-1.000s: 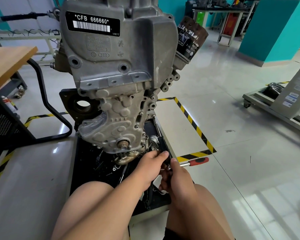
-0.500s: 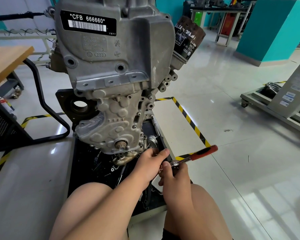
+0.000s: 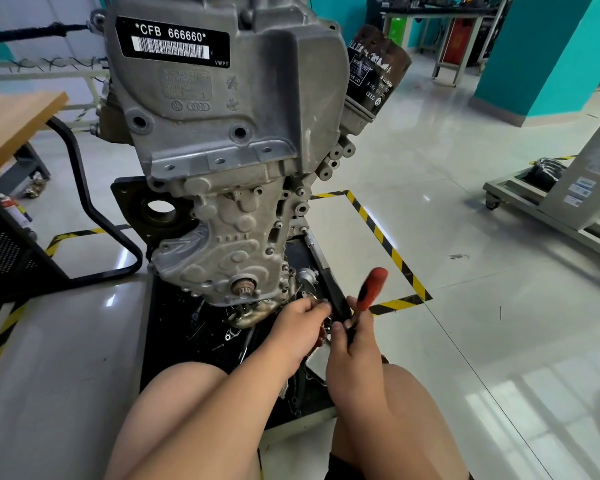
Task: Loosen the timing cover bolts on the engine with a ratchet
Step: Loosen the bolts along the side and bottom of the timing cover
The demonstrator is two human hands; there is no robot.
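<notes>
A grey engine (image 3: 222,133) stands upright on a black tray (image 3: 167,327), its ribbed timing cover (image 3: 229,244) facing me. Low at the cover's right corner, my left hand (image 3: 300,327) has its fingers curled around the ratchet's head; the bolt there is hidden. My right hand (image 3: 352,344) grips the ratchet (image 3: 369,289) near its lower shaft. The red handle is blurred and points up and slightly right.
A black oil filter (image 3: 376,74) juts from the engine's upper right. A wooden-topped bench with a black frame (image 3: 18,126) stands left. Yellow-black floor tape (image 3: 385,237) runs right of the tray. A wheeled cart (image 3: 551,209) sits far right. My bare knees are below.
The ratchet's red handle has swung counter-clockwise, from lying out to the right to pointing nearly upward. My right hand followed it; my left hand stayed at the head.
</notes>
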